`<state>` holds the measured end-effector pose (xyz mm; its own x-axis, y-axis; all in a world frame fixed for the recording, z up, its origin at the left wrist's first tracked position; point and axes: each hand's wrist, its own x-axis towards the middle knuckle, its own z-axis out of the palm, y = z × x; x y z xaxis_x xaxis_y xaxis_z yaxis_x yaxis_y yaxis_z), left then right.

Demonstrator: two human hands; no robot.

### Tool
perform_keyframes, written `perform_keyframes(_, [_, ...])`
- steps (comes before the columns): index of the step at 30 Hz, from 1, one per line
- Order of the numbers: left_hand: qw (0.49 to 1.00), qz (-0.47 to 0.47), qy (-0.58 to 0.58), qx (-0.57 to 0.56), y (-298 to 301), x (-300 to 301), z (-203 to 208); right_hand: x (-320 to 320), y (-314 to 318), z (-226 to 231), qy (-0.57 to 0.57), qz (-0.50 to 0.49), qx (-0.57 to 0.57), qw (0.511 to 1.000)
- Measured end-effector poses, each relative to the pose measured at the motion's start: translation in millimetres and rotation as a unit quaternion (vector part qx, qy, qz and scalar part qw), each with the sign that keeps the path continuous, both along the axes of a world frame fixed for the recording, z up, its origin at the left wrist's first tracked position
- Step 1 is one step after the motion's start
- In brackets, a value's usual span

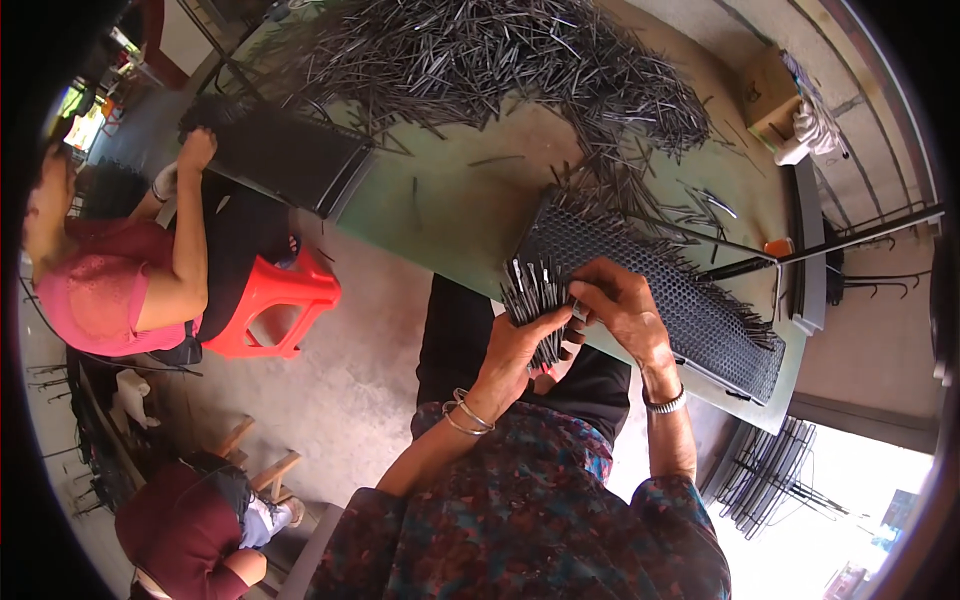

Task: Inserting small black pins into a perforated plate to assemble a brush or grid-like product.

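Note:
My left hand (512, 352) is wrapped round a thick bundle of thin dark sticks (535, 288), held upright over my lap. Some of their tips shine silvery. At the bundle's right side my right hand (625, 310) is closed, thumb and fingertips pinched together; what lies between them is too small to make out. Just beyond my hands, a long black tray with a honeycomb of holes (640, 262) lies along the table's near edge. Many sticks stand up in rows along its far side, while the holes nearer me look unfilled.
A large heap of loose dark sticks (480, 55) covers the back of the green table (450, 190). A co-worker in pink (110, 285) works at another black tray (280, 155) beside a red stool (275, 300). Another person (190, 530) sits lower left. A cardboard box (770, 95) stands far right.

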<state>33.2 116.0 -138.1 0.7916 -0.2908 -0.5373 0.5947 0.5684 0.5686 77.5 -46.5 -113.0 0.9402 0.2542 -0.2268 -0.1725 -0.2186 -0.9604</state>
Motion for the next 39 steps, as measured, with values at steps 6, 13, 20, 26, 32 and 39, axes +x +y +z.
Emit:
perform_keyframes(6, [0.998,0.043,-0.031,0.017,8,10,-2,13,10,6,0.028,0.001,0.025,0.999])
perform_keyframes(13, [0.994,0.059,-0.063,0.060,24,2,7,17,29,10,-0.046,0.057,-0.074,0.995])
perform_keyframes(20, [0.993,0.092,-0.046,0.061,9,5,-42,21,16,-11,0.003,0.044,-0.053,0.998])
perform_keyframes(26, [0.992,0.078,-0.049,0.085,19,21,-36,37,12,-24,-0.027,0.064,-0.056,0.996])
perform_keyframes(32, [0.994,0.062,-0.041,0.082,22,22,-35,31,13,-22,-0.035,0.067,-0.084,0.994])
perform_keyframes(39, [0.995,0.065,-0.035,0.063,37,15,-14,21,19,4,-0.087,-0.016,-0.170,0.981])
